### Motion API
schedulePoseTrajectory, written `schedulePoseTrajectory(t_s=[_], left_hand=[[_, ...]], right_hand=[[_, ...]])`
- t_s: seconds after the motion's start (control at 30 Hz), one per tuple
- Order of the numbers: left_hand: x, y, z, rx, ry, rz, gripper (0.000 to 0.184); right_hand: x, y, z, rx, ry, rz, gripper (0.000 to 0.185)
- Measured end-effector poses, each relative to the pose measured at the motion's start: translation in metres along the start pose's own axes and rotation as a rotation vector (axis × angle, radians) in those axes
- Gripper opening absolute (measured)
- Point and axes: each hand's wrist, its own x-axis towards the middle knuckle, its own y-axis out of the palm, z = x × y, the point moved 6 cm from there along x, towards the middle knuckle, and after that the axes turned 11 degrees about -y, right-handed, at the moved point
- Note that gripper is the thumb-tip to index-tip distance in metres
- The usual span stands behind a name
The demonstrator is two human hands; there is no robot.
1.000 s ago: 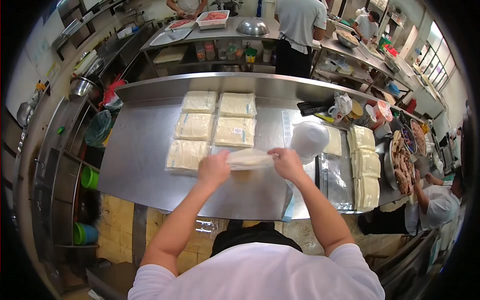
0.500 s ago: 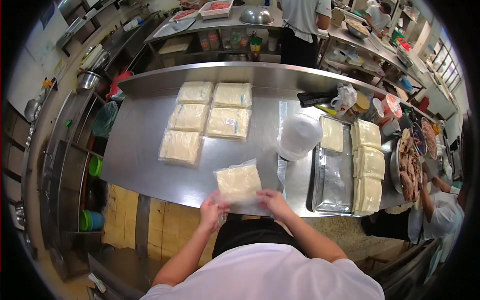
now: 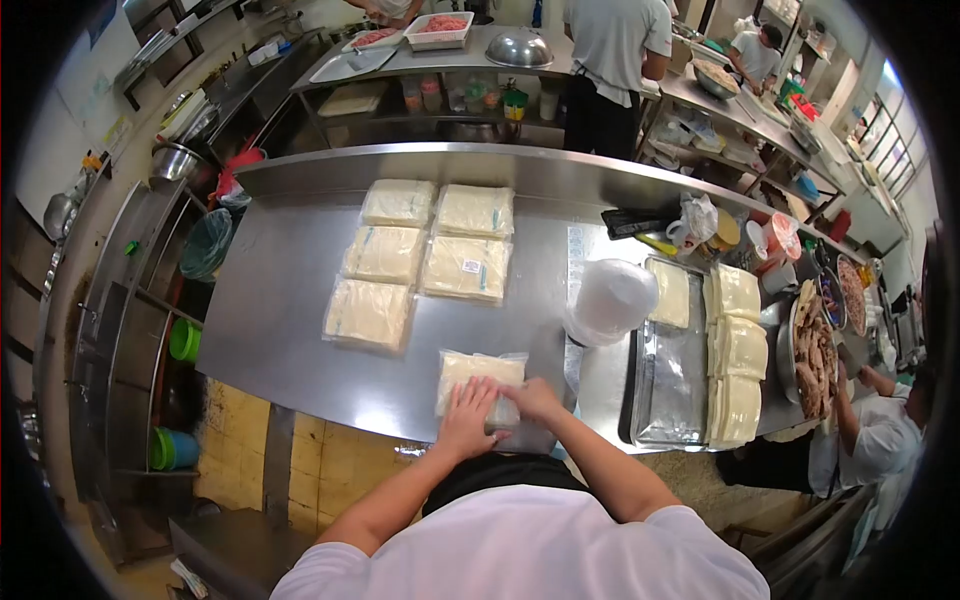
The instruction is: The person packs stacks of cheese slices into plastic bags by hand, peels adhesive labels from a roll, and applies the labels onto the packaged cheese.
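Observation:
A clear plastic bag of pale, flat square sheets (image 3: 482,370) lies on the steel table close to its front edge. My left hand (image 3: 470,418) rests flat on the bag's lower part, fingers stretched out over it. At the bag's right side, my right hand (image 3: 535,402) has its fingers curled in, seemingly pinching the plastic edge; the fingertips are partly hidden. Farther back lie several similar filled bags (image 3: 382,254) in two columns. To the right, stacks of bare pale sheets (image 3: 738,345) stand along a metal tray (image 3: 668,385), with one more stack (image 3: 668,292) at its far end.
A roll of clear plastic (image 3: 612,300) stands left of the tray. A bowl of browned meat (image 3: 815,350) sits at the right, beside a co-worker (image 3: 880,435). A raised steel ledge (image 3: 480,165) runs along the back. Other people work at tables beyond.
The bag has gone from being held up at the table edge by both hands to lying on the table. My left hand has moved right and flattened onto it.

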Motion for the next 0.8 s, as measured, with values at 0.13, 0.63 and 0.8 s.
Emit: schedulePoseTrajectory(t_s=[0.13,0.63,0.8], left_hand=[[0.007,-0.005,0.016,-0.137,0.050,-0.042,0.093],[0.104,-0.061,0.077,-2.562,-0.663,0.545,0.047],[0.162,-0.049,0.151,-2.162,-0.760,0.271,0.040]], right_hand=[[-0.001,0.015,0.018,0.362,0.011,-0.023,0.034],[-0.017,-0.007,0.124,1.194,0.087,-0.073,0.043],[0.058,-0.034,0.136,0.888,-0.097,-0.270,0.027]])
